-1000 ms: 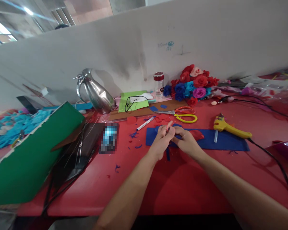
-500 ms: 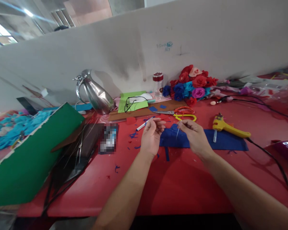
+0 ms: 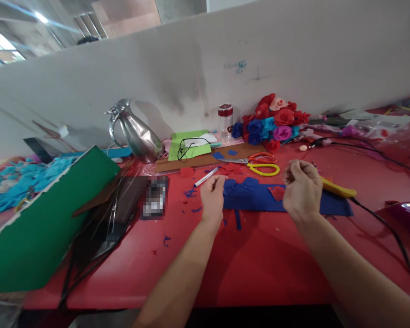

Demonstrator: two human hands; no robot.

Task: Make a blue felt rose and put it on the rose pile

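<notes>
My left hand [image 3: 212,193] hovers over the left end of a blue felt sheet [image 3: 256,200], its fingers curled closed, and I see nothing in them. My right hand [image 3: 302,189] is a raised fist above the right part of the sheet. It covers the front of a yellow glue gun [image 3: 338,187], and whatever it may hold is hidden. A small red felt piece [image 3: 277,192] lies on the blue sheet between my hands. Blue scraps [image 3: 238,219] lie near my left wrist.
Yellow scissors [image 3: 264,169], orange scissors [image 3: 261,156] and a white marker [image 3: 206,176] lie behind the sheet. Felt flowers [image 3: 273,120], a jar [image 3: 225,119] and a steel jug [image 3: 136,132] stand by the wall. A green board [image 3: 44,218] leans at left. The glue gun's cable [image 3: 392,230] runs right.
My hands were joined over the blue sheet, then drew apart. The right hand, pinching a thin pin half a second ago, has moved right and closed into a fist over the glue gun.
</notes>
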